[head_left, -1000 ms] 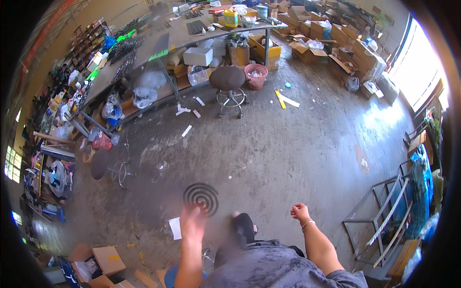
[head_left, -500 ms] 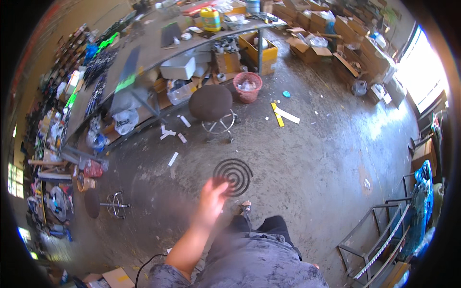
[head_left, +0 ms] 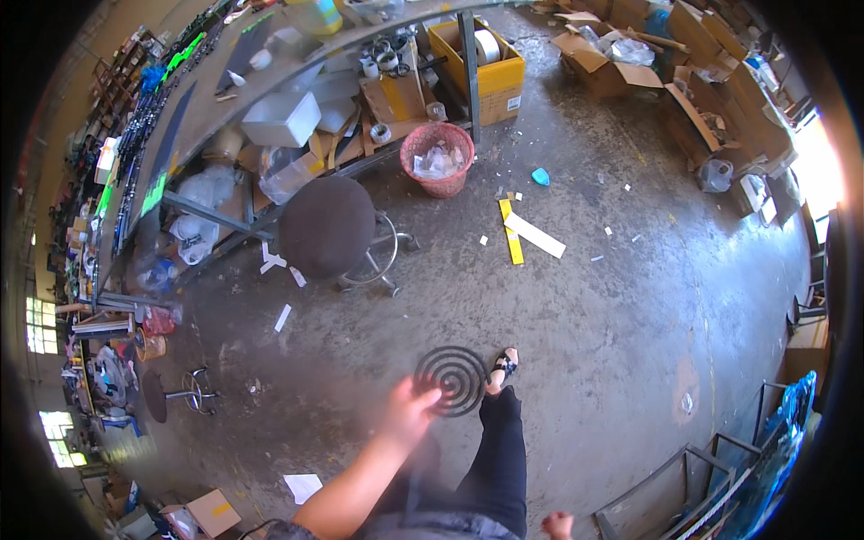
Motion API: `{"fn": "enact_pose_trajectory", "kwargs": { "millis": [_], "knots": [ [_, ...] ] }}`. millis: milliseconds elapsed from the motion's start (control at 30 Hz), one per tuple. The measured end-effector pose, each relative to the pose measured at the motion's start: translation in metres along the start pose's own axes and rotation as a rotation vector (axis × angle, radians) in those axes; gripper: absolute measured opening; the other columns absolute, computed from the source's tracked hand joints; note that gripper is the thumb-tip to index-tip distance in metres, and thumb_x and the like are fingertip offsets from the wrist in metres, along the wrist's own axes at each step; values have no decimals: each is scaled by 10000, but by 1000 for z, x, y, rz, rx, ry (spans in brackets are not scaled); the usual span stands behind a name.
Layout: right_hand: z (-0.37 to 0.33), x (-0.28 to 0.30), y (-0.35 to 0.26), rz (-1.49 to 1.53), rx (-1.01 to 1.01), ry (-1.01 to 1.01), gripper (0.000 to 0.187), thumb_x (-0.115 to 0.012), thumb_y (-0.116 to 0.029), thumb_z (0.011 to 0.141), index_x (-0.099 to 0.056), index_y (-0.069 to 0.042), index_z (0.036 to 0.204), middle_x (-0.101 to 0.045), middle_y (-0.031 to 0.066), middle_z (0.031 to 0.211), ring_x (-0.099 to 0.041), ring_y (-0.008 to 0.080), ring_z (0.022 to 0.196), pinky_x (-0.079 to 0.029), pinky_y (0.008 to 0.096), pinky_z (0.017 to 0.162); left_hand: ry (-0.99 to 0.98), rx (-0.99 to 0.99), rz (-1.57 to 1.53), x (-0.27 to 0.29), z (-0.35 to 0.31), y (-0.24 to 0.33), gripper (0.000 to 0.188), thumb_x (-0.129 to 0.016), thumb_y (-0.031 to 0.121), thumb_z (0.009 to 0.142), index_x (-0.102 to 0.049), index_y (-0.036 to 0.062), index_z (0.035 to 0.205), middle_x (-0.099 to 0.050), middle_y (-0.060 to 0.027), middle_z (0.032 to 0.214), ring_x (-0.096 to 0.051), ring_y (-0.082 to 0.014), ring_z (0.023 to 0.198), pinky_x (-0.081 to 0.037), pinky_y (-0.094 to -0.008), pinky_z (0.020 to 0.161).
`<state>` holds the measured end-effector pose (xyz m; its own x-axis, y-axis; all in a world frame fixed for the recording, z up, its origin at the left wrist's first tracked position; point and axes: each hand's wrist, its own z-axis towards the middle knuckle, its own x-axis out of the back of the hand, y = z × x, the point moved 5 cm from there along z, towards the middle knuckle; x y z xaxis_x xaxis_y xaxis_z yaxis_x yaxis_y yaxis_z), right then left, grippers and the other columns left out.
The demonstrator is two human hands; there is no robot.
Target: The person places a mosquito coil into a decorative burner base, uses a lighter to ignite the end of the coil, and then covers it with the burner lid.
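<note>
A dark spiral mosquito coil [head_left: 453, 382] is in my left hand [head_left: 412, 412], thumb over its left side and fingers beneath. My left hand is closed on it, holding the coil roughly flat above the floor, in front of my legs. Low in the picture, only a small part of my right hand [head_left: 558, 525] shows, apart from the coil. How its fingers are set, and whether they hold anything, does not show clearly. My sandalled foot [head_left: 506, 361] is stretched forward just right of the coil.
A round dark stool [head_left: 328, 227] on casters stands ahead left, beside a long workbench. Past it are a red wastebasket [head_left: 438, 159] and a yellow crate [head_left: 498, 72]. Yellow and white strips [head_left: 536, 236] lie on the floor. Cardboard boxes [head_left: 601, 65] fill the far right; a metal frame [head_left: 670, 486] stands near right.
I have stepped forward; the stool, basket and crate appear nearer. My left hand still holds the coil, now lower in view. More of my right hand shows at the lower edge.
</note>
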<state>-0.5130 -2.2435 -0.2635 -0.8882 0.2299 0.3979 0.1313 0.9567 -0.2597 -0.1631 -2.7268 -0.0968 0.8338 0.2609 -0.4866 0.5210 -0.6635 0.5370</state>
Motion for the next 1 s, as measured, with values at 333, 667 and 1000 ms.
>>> {"fn": "enact_pose_trajectory", "kwargs": {
  "millis": [333,667,1000],
  "knots": [
    [149,-126,-398,81,570,-116,124,-552,-49,897,-579,12,1001,-629,70,801,-601,136,702,-491,265,611,466,-66,-78,110,56,-37,217,-607,-20,854,-525,41,1045,-619,-98,987,-646,-250,926,-546,-382,780],
    [35,-287,-333,-895,1085,-366,286,-677,-141,796,-596,-80,1063,-640,142,894,-639,305,812,-513,367,751,568,-80,-303,296,-42,-118,373,-703,75,816,-532,-12,1136,-635,-127,1007,-644,-263,931,-546,-392,835],
    [58,-262,-174,-1553,1201,-464,418,-520,-313,926,-495,-69,1264,-543,210,1223,-493,406,1160,-389,501,991,748,-329,-697,435,-98,-230,234,-556,-66,856,-544,20,1074,-642,-112,1011,-646,-224,930,-553,-394,832]
  ]
}}
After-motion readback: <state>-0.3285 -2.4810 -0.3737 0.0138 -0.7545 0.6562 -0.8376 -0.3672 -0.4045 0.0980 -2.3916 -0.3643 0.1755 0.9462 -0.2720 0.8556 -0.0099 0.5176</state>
